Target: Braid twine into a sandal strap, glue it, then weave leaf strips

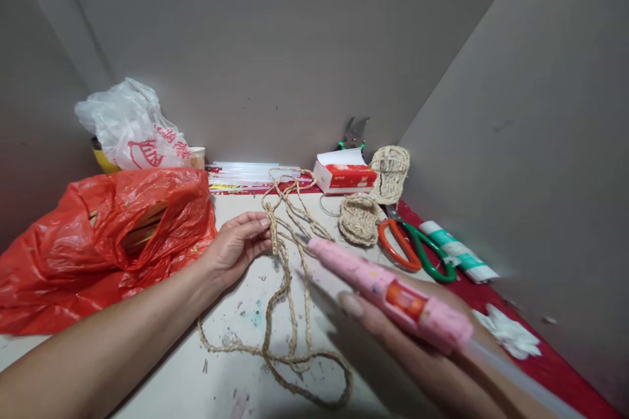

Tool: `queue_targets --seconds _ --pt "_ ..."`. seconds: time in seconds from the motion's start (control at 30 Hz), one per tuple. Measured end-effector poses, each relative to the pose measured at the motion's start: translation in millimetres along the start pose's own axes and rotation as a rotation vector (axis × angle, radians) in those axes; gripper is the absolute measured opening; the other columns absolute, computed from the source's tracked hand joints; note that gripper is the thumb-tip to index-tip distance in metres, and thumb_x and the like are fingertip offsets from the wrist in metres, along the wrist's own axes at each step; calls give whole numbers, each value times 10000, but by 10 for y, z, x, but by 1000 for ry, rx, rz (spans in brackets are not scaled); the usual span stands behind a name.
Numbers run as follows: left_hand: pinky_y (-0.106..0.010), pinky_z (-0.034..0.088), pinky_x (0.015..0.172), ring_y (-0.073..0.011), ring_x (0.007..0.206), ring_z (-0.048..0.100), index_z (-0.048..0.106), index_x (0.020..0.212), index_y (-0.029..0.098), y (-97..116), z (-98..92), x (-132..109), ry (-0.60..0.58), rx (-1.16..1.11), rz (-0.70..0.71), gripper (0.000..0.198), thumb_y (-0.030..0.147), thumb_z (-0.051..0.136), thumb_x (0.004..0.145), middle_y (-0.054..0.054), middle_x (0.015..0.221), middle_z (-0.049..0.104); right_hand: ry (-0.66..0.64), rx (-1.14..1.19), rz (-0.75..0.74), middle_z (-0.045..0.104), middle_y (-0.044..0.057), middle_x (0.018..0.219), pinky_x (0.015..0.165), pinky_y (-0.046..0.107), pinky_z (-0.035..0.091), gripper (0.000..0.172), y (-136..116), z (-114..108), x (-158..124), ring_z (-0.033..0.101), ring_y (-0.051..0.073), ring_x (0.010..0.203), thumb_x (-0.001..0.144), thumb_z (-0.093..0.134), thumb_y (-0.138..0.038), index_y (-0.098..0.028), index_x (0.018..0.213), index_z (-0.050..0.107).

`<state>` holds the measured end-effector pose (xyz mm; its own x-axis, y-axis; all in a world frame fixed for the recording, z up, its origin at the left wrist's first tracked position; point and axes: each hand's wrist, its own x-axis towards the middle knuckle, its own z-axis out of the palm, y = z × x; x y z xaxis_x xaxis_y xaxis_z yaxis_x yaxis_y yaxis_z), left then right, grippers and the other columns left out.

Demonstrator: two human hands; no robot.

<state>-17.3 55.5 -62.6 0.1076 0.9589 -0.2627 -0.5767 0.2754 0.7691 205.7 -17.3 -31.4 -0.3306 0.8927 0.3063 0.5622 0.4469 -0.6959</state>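
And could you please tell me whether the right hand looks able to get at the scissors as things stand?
Probably not straight away: the right hand is taken up with the pink glue gun. Otherwise, the way to the handles of the scissors looks fairly free.

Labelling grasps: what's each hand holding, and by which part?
Left hand: braided cord, by a short bundled section, between thumb and fingers. Right hand: pink glue gun, by its body; exact finger placement hidden.

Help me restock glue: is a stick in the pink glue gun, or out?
In, it appears: a translucent stick juts from the back of the pink glue gun in the right hand. How much sits inside is hidden.
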Motion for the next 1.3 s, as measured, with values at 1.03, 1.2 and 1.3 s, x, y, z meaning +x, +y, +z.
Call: queue_targets --seconds 1.03,1.2,1.3 --pt "-197 495 618 -76 573 576 640 782 125 -86 173 -256 -231 95 -92 131 119 738 695 -2 673 625 53 -447 296 678 73 854 594 290 444 275 457 -831 381 617 208 703 785 567 -436 -197 885 660" --pt "-219 457 625 -91 596 560 636 789 137 -122 264 -366 -289 164 -90 140 170 745 707 -5 669 617 -68 366 319 635 37 717 534 237 467 340 5 -357 257 583 136 613 796 604 -491 -173 913 632" --pt "-219 430 615 -90 583 541 638 791 140 -126 297 -423 -316 200 -87 140 191 743 714 -5 640 615 -259 647 476 607 11 738 445 180 428 352 -54 -64 199 567 101 571 753 671 -460 -177 940 577"
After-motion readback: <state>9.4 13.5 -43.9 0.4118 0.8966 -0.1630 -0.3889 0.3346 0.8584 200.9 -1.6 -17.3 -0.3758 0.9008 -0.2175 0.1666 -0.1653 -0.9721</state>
